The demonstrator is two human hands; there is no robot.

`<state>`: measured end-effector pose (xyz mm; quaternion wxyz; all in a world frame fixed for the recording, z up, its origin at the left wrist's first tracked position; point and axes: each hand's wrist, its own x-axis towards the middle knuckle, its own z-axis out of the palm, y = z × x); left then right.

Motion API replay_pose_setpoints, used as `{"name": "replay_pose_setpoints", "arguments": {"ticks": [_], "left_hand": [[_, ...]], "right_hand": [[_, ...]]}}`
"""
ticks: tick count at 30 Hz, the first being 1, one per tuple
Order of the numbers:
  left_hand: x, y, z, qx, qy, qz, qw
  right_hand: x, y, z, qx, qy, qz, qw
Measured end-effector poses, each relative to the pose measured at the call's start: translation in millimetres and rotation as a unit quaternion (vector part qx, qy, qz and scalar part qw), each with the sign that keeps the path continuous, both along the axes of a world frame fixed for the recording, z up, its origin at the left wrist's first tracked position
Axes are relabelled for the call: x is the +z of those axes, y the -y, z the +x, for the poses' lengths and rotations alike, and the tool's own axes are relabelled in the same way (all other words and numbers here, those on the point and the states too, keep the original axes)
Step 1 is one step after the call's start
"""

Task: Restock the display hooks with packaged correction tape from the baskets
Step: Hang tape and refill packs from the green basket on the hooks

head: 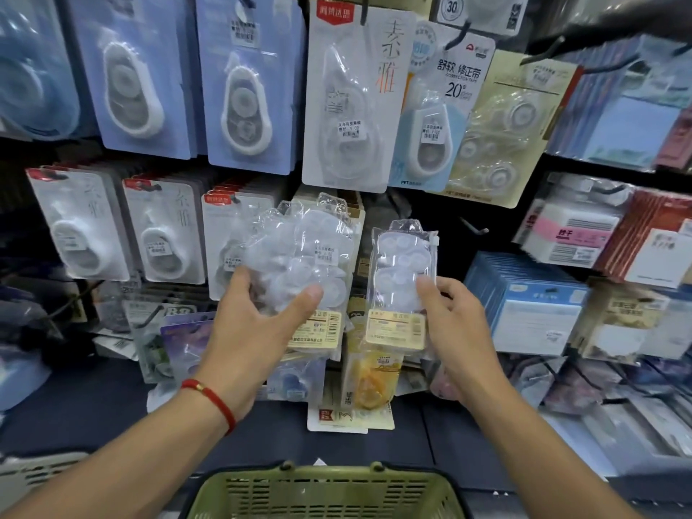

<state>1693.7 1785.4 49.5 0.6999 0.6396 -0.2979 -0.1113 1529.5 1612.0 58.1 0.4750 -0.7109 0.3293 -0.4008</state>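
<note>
**Clear plastic packs held up before a stationery wall**

Clear plastic packs of correction tape fill both hands of a person facing a crowded stationery display. The left hand (258, 316), a red cord bracelet (211, 400) on its wrist, is closed around a fanned bundle of transparent blister packs with cream barcode cards (299, 264), thumb pressed across the front. The right hand (455, 324) pinches 1 single clear pack with a cream label (402, 286) by its right edge, thumb in front, holding it upright just beside the bundle. Both sets of packs sit in front of the lower rows of hanging goods. Above them, a white carded correction tape with a red corner tag (348, 99) hangs from a black metal hook (364, 13). To the right, a bare black peg (473, 225) juts from the dark panel. Below the forearms, the rim of an olive-green plastic basket (325, 488) shows at the bottom edge.
</note>
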Motion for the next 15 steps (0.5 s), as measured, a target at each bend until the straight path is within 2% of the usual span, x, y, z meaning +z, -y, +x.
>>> {"name": "replay_pose_setpoints", "arguments": {"ticks": [3, 5, 9, 15], "left_hand": [[-1, 0, -4, -0.017, -0.025, -0.015, 0.999], [-3, -1, -6, -0.033, -0.04, -0.023, 0.998], [-6, 2, -14, -0.052, -0.053, -0.019, 0.997], [-11, 6, -21, -0.065, -0.062, -0.011, 0.996]], "right_hand": [[-2, -5, -3, -0.071, -0.089, -0.1, 0.988], [-1, -16, -3, -0.03, -0.075, -0.114, 0.99], [-1, -45, 3, 0.126, -0.031, -0.008, 0.992], [-3, -53, 5, 0.154, 0.024, 0.07, 0.985]]}}
